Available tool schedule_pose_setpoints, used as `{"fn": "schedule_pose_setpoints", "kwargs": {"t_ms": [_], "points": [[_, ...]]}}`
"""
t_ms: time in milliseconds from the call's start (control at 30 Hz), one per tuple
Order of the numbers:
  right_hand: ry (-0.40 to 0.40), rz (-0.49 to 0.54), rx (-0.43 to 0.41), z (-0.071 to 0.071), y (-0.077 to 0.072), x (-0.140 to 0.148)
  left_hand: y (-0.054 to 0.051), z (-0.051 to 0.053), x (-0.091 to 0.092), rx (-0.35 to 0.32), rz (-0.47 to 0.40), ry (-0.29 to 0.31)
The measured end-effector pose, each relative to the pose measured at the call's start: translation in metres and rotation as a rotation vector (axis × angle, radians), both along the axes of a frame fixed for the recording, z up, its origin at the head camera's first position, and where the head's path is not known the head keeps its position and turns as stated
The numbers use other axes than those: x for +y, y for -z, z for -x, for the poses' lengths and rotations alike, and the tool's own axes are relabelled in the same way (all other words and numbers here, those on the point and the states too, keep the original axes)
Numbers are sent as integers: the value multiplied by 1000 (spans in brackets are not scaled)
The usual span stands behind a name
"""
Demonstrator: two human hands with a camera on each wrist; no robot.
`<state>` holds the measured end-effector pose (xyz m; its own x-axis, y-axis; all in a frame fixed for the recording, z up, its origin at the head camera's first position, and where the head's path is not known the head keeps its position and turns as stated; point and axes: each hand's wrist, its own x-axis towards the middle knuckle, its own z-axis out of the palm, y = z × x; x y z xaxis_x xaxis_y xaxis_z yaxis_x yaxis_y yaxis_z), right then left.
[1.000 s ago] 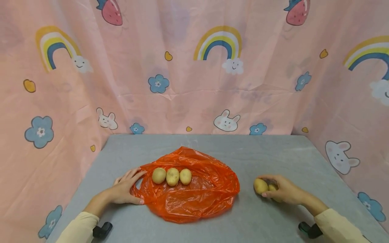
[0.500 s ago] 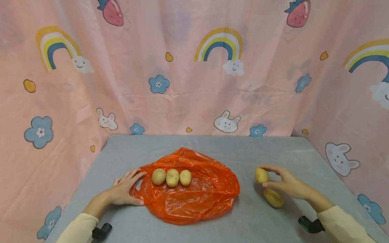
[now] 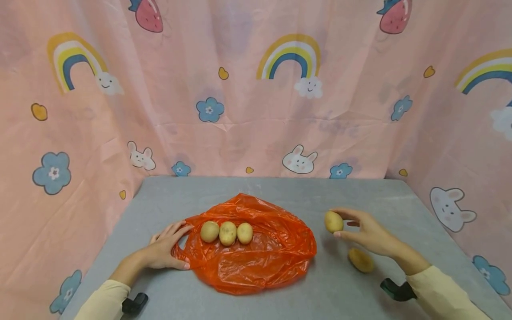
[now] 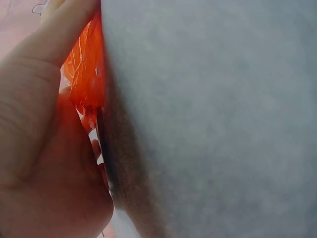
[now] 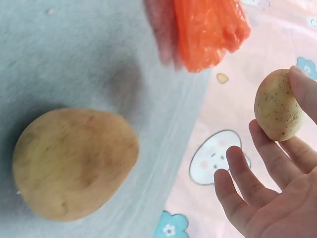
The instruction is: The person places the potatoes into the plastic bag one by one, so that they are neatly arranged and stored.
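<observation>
My right hand [image 3: 372, 233] pinches a small potato [image 3: 334, 222] between thumb and fingertips, lifted above the table. In the right wrist view this potato [image 5: 280, 105] is speckled, with the other fingers spread below it. A second potato [image 3: 361, 260] lies on the table beneath that hand, looming large up close. Left of it, a crumpled orange plastic bag [image 3: 260, 266] lies flat with three potatoes [image 3: 227, 234] in a row on it. My left hand [image 3: 166, 251] rests at the bag's left end, fingers spread around its handle loop; the left wrist view shows the bag [image 4: 88, 69] beyond the thumb.
A grey table [image 3: 320, 289] carries everything. Behind and at both sides hangs a pink curtain [image 3: 240, 142] printed with rainbows and rabbits. Black wrist mounts [image 3: 135, 303] sit under both forearms.
The right hand has lifted one potato off the pair and carried it up and left towards the bag. The other potato stays behind on the table. My left hand has not moved.
</observation>
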<state>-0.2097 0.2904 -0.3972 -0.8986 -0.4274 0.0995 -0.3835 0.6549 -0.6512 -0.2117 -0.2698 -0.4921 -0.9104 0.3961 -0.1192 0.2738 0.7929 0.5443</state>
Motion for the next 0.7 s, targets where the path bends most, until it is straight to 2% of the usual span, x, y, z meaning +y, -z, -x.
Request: {"fn": "schedule_pose_setpoints", "kwargs": {"t_ms": [200,467,600,700], "points": [[-7,25,-5,0,-4,-11,-2,-1,1,3,8,2],[-54,95,-9,5,-2,-33,-19,-8,6,23,20,37],[-75,121,-27,6,0,-44,-21,-8,7,1,27,30],[-89,145,-40,7,0,-53,-20,-8,7,12,15,30]]}}
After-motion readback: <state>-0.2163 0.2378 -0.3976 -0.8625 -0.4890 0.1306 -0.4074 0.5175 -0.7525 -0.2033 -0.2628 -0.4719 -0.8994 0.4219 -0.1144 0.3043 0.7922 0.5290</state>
